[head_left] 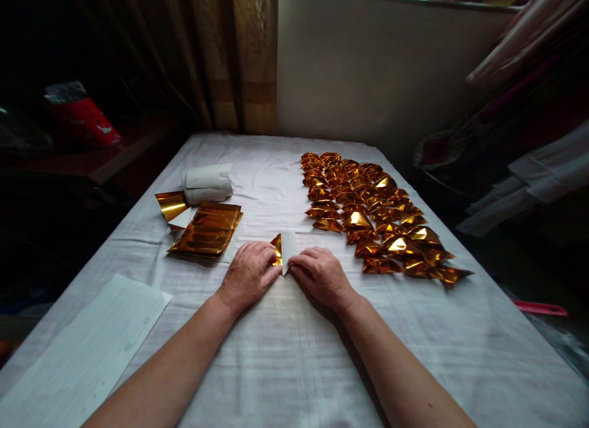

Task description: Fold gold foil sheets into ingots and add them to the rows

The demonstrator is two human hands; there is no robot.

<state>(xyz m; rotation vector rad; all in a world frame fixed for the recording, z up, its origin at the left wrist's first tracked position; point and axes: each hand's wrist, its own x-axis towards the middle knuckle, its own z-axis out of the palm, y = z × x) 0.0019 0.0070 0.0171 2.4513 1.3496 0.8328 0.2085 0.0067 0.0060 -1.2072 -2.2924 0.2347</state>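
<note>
Between my two hands, a partly folded sheet of gold foil paper [288, 246] lies on the white cloth, gold showing on its left and its pale back on the right. My left hand [251, 270] has its fingers closed on the left edge of the sheet. On the opposite edge, my right hand [322, 273] pinches the near right corner. To the left is a stack of flat gold foil sheets [209, 229]. Rows of folded gold foil ingots [359, 219] cover the right side of the table.
A white roll [207, 183] and a curled gold sheet [171, 205] lie behind the stack. A lined paper sheet [92, 354] rests at front left. A red container [85, 118] stands on a side table. Curtain and wall border the far edge; hanging clothes are at right.
</note>
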